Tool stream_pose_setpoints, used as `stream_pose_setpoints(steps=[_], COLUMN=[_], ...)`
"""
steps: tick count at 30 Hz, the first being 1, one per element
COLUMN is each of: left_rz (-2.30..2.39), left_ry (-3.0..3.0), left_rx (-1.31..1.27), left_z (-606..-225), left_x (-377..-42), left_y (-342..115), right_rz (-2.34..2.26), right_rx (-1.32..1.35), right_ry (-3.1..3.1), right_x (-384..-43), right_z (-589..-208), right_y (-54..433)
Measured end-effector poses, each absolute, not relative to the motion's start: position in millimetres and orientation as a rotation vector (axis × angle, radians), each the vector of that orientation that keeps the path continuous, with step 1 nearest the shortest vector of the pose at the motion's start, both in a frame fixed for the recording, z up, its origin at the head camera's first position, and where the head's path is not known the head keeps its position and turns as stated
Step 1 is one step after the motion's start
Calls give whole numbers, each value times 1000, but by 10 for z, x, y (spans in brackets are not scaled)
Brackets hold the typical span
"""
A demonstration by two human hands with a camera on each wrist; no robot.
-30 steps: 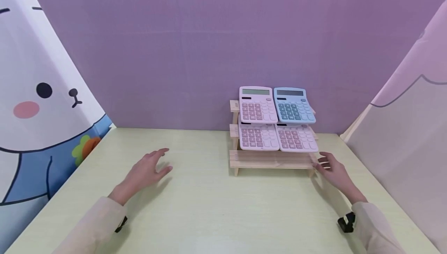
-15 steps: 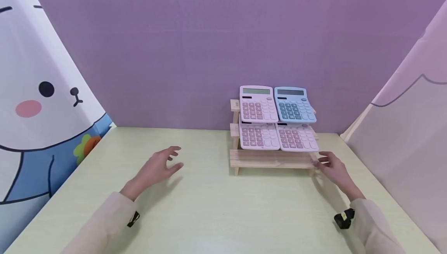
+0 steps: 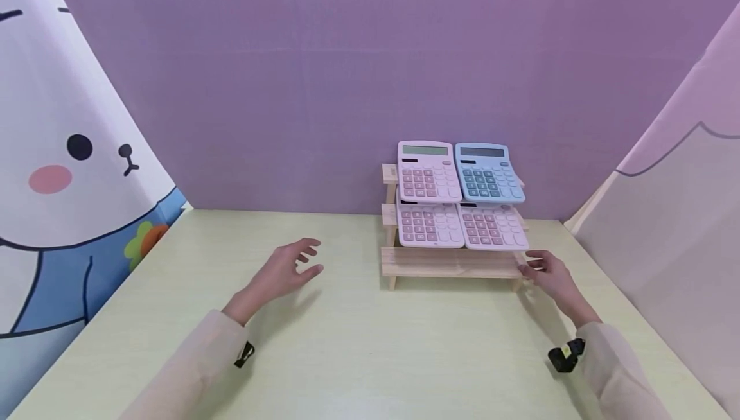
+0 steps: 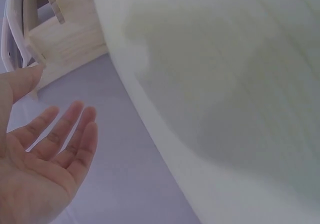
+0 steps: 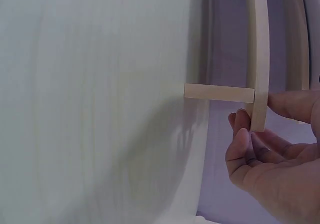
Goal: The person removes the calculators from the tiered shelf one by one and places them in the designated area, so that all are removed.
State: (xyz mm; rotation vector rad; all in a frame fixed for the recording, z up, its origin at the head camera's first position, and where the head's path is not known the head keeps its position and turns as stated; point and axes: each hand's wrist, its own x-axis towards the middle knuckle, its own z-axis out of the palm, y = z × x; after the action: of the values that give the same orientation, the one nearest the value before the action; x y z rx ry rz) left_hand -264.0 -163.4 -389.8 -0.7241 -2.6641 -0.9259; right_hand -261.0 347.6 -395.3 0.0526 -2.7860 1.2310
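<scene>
A three-tier wooden rack (image 3: pixel 451 262) stands on the table, with two calculators on each of its upper two tiers. On top are a pink calculator (image 3: pixel 429 173) and a blue calculator (image 3: pixel 489 174); below them sit two more pink ones, partly covered at their upper edges. My right hand (image 3: pixel 552 279) pinches the right end of the bare lowest board (image 5: pixel 260 59), thumb above and fingers curled beneath. Left of the rack, my left hand (image 3: pixel 280 272) hovers over the table with fingers spread and nothing in it. Its palm (image 4: pixel 40 184) shows in the left wrist view.
The pale table (image 3: pixel 347 343) meets a purple cloth wall (image 3: pixel 289 86) behind the rack. Printed cloths hang on the left (image 3: pixel 58 214) and on the right (image 3: pixel 676 246). A black wrist strap (image 3: pixel 566 356) hangs by the right sleeve.
My left hand has moved right across the table, closer to the rack. My right hand stays at the rack's lowest board, its wrist shifting slightly. Rack and calculators keep their places.
</scene>
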Motion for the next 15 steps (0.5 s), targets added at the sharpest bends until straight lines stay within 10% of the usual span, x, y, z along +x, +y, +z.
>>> stream_pose_setpoints(steps=[15], left_rz=[-1121], left_ry=[-2649], left_rx=[-740], left_z=[-3911], left_x=[-2658], left_y=[-1282], right_rz=[1475], right_rx=[40], right_ry=[-2749], right_x=[-2621], right_z=[-3960], right_y=[3491])
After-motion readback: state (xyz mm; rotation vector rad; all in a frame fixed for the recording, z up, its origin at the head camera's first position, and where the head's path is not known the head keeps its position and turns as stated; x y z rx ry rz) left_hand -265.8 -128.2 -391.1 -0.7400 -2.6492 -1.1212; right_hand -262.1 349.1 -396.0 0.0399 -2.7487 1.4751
